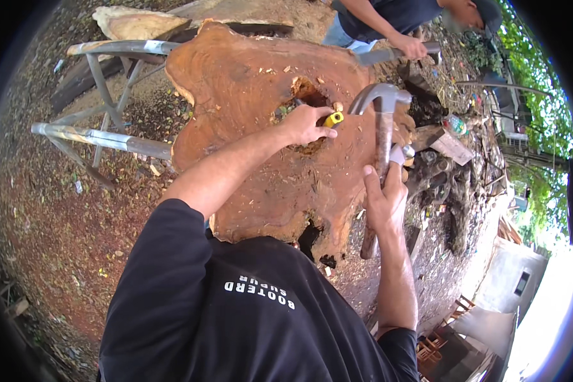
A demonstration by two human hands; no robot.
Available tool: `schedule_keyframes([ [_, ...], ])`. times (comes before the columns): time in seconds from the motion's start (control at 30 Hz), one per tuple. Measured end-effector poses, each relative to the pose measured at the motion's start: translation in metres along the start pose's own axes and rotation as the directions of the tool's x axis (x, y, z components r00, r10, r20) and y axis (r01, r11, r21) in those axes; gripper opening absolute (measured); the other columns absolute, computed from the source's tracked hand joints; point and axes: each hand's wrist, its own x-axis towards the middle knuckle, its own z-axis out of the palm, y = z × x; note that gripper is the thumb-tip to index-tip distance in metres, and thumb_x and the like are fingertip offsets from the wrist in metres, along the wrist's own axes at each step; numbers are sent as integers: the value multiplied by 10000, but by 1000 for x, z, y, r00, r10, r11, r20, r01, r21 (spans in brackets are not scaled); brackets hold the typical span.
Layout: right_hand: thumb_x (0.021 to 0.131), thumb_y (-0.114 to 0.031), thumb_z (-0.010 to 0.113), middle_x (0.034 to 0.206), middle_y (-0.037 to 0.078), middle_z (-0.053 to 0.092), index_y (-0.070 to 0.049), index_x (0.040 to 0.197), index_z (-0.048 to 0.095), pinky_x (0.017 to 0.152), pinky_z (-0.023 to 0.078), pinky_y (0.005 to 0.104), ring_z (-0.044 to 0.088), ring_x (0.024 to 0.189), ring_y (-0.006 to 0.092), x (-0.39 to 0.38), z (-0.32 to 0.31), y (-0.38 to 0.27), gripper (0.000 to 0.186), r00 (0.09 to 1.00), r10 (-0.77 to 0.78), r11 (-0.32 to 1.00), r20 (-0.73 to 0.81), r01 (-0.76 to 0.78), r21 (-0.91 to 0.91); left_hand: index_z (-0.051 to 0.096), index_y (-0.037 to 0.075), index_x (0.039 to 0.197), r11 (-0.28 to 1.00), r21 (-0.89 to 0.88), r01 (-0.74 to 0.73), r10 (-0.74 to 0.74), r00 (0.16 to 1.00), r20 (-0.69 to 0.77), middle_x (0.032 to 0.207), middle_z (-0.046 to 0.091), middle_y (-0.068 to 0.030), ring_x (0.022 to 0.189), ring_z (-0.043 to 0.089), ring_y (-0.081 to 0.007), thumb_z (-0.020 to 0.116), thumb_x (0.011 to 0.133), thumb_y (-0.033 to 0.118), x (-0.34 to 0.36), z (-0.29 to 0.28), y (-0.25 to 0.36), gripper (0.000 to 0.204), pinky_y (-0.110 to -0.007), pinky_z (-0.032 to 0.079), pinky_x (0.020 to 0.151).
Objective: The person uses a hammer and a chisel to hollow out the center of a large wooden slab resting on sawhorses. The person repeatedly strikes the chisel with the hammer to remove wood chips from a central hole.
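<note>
A thick brown slab of wood (235, 146) with an irregular edge lies in front of me. A deep hollow (309, 92) opens near its middle. My left hand (307, 125) is closed around a chisel-like tool with a yellow handle end (334, 118), at the hollow's near side; the tool's lower part is hidden. Over the slab's right side, my right hand (386, 200) grips a claw hammer (384, 130) by its worn handle, head raised away from me. Something pale and shiny beside the right fingers is too small to make out.
Metal trestle bars (114, 139) stick out left of the slab. At the far side, another person's hand (409, 47) holds a dark-handled tool near the slab's edge. Gnarled wood pieces (445, 184) and a plastic bottle (455, 125) lie to the right. Chips litter the ground.
</note>
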Motion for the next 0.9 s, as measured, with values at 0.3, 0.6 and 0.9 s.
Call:
schedule_keyframes([
  [0.3, 940, -310, 663, 648, 157, 624, 38, 957, 576, 479, 484, 373, 603, 470, 204, -2, 35, 69, 360, 990, 93, 993, 106, -84, -86, 660, 115, 1164, 999, -17, -40, 40, 999, -5, 873, 720, -147, 826, 706, -354, 793, 833, 437, 3, 14, 6, 481, -442, 534, 755],
  [0.6, 955, -257, 651, 623, 35, 541, 10, 1021, 594, 406, 442, 295, 543, 470, 138, -35, 35, 88, 281, 897, 413, 819, 156, -441, 366, 708, 96, 906, 998, 67, 16, -18, 999, 32, 786, 713, -126, 721, 701, -281, 784, 816, 360, 17, 2, 17, 289, -393, 542, 693],
  [0.9, 983, -277, 604, 606, 27, 512, -34, 917, 556, 384, 396, 271, 497, 419, 128, -94, 29, 120, 256, 860, 494, 734, 128, -492, 469, 771, 120, 987, 980, 49, 191, -190, 982, -22, 873, 759, -55, 700, 702, -137, 797, 828, 309, -2, -11, 9, 248, -278, 551, 638],
])
